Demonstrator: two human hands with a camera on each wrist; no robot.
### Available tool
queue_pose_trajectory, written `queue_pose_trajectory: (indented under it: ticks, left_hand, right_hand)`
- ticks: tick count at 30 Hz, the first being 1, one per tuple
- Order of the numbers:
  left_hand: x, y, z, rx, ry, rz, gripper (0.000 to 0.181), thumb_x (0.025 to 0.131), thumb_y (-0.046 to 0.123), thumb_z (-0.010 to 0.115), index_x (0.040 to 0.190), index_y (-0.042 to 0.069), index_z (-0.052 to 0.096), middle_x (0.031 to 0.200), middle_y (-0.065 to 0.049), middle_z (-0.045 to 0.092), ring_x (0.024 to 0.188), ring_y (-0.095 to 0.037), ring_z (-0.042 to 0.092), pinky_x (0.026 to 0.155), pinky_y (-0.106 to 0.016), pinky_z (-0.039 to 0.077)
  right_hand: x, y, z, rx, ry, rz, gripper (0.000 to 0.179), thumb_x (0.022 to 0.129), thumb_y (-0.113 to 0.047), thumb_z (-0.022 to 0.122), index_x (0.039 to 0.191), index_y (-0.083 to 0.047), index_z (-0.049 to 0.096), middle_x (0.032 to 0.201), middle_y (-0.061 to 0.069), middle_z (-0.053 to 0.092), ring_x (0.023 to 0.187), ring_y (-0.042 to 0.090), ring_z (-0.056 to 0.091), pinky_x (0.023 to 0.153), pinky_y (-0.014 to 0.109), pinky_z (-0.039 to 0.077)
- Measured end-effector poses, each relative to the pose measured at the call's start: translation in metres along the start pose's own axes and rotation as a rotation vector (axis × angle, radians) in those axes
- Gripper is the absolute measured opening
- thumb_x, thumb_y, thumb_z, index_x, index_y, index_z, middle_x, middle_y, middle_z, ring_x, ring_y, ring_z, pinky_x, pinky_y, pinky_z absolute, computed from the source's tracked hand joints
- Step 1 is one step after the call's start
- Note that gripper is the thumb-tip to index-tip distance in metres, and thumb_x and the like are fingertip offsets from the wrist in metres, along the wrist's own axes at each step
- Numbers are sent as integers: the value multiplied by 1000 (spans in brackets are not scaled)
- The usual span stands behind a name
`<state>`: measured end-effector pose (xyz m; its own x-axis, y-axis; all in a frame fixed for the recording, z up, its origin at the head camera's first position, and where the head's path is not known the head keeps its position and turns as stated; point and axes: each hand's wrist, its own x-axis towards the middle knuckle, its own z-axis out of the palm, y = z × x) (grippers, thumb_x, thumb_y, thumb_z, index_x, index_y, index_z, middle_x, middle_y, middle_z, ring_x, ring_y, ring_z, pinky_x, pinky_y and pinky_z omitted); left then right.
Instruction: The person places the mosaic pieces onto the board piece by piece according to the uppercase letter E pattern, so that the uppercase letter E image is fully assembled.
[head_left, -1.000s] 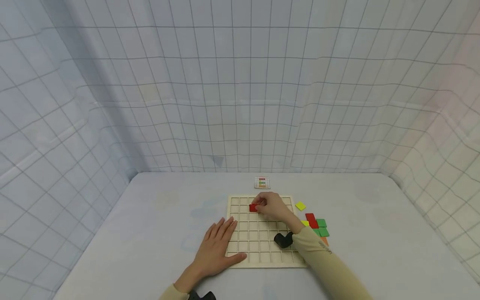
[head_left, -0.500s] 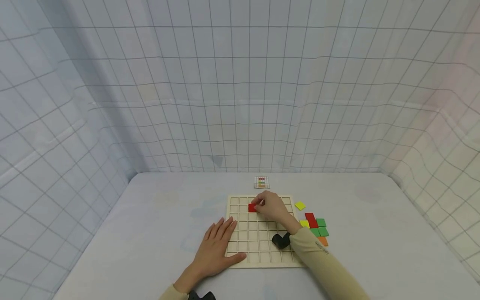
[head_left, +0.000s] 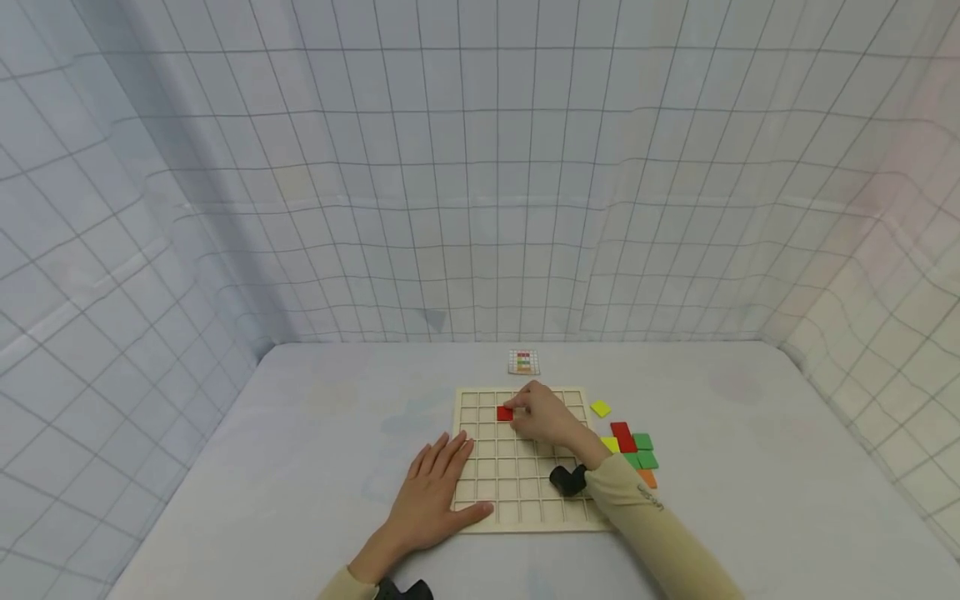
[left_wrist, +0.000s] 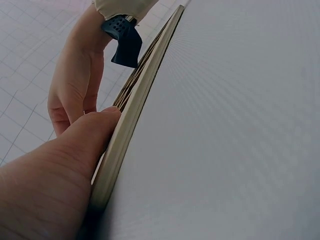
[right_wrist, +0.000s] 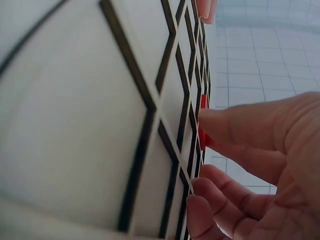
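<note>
In the head view, a red square tile (head_left: 504, 413) lies in a cell near the top of the pale gridded board (head_left: 507, 469). My right hand (head_left: 545, 417) reaches over the board, its index finger touching the tile's right edge. The thumb stands apart, just off the tile's near right corner. In the right wrist view, the thumb partly covers the red tile, and the other fingers are bent close to the board. My left hand (head_left: 427, 502) lies flat with spread fingers across the board's left edge. In the left wrist view its thumb (left_wrist: 95, 130) rests on the board's rim.
Right of the board lie a yellow tile (head_left: 601, 408), another yellow tile (head_left: 611, 444), a red piece (head_left: 623, 437), several green tiles (head_left: 642, 442) and an orange piece (head_left: 648, 478). A small pattern card (head_left: 523, 362) sits behind the board. Grid-lined curtains (head_left: 480, 208) surround the white table (head_left: 337, 433).
The red tile has shifted slightly left into its cell. My right thumb has moved off its face, while the index finger stays on it. The left hand has stayed put.
</note>
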<state>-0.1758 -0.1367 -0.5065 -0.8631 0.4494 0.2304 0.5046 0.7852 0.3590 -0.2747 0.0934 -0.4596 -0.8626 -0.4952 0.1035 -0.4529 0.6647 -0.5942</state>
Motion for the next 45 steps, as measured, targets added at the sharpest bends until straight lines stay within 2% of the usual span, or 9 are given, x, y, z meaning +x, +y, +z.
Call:
queue_pose_trajectory:
  ticks: [5, 9, 12, 16, 23, 27, 31, 38, 45]
  left_hand:
    - [2, 0, -2, 3, -1, -8, 90, 85, 68, 49, 149, 7, 31, 154, -8, 26, 141, -31, 15, 110, -52, 11]
    - [2, 0, -2, 11, -6, -7, 90, 86, 69, 48, 149, 8, 30, 154, -8, 25, 141, -31, 15, 110, -52, 11]
    - [2, 0, -1, 10, -10, -5, 90, 86, 68, 48, 150, 8, 30, 154, -8, 25, 141, -31, 15, 110, -52, 11]
    - [1, 0, -1, 5, -6, -5, 90, 86, 68, 48, 149, 7, 30, 154, -9, 25, 141, -31, 15, 110, -52, 11]
    - [-1, -1, -1, 14, -4, -3, 92, 85, 70, 48, 150, 9, 29, 154, -7, 24, 142, -30, 14, 111, -50, 10]
    - [-1, -1, -1, 9, -1, 1, 92, 85, 70, 48, 150, 9, 29, 154, -7, 24, 141, -30, 14, 110, -51, 11]
    - [0, -1, 1, 8, -3, 0, 92, 85, 70, 48, 150, 9, 29, 154, -7, 24, 142, -30, 13, 111, -51, 10]
    - [-2, -3, 3, 21, -1, 2, 92, 85, 71, 46, 150, 9, 28, 155, -6, 23, 142, -28, 12, 111, -49, 9]
    - [-1, -2, 2, 14, -2, 8, 91, 86, 70, 46, 151, 9, 28, 155, -6, 22, 142, -28, 12, 111, -49, 9]
  right_hand:
    - [-5, 5, -9, -29, -104, -89, 47, 90, -15, 67, 132, 1, 55, 121, 16, 52, 104, 28, 52, 85, 42, 45]
    - [-15, 13, -17, 78, -144, -106, 55, 92, -20, 65, 139, -1, 46, 130, 15, 52, 109, 29, 54, 89, 43, 46]
    - [-26, 19, -23, 154, -122, -109, 49, 93, -21, 64, 136, -1, 50, 129, 13, 54, 110, 29, 56, 87, 40, 49]
    - [-44, 29, -30, 140, -45, -108, 38, 94, -21, 62, 127, -2, 59, 123, 9, 59, 106, 27, 58, 83, 35, 51]
    - [-76, 49, -48, 20, 97, -24, 25, 92, -19, 64, 112, -4, 68, 111, 6, 65, 95, 23, 60, 77, 37, 51]
    - [-88, 62, -59, -62, 149, 85, 20, 90, -20, 68, 106, -8, 71, 108, 4, 65, 91, 22, 60, 75, 37, 51]
    - [-96, 70, -71, -114, 149, 168, 22, 85, -23, 73, 102, -8, 72, 102, 5, 65, 91, 26, 58, 74, 43, 50]
    - [-99, 85, -78, -130, 111, 155, 23, 80, -21, 78, 96, -5, 73, 93, 2, 65, 86, 24, 55, 77, 43, 48]
    - [-93, 93, -78, -92, 84, 220, 21, 78, -20, 80, 94, -9, 72, 92, 0, 62, 85, 23, 51, 74, 40, 47]
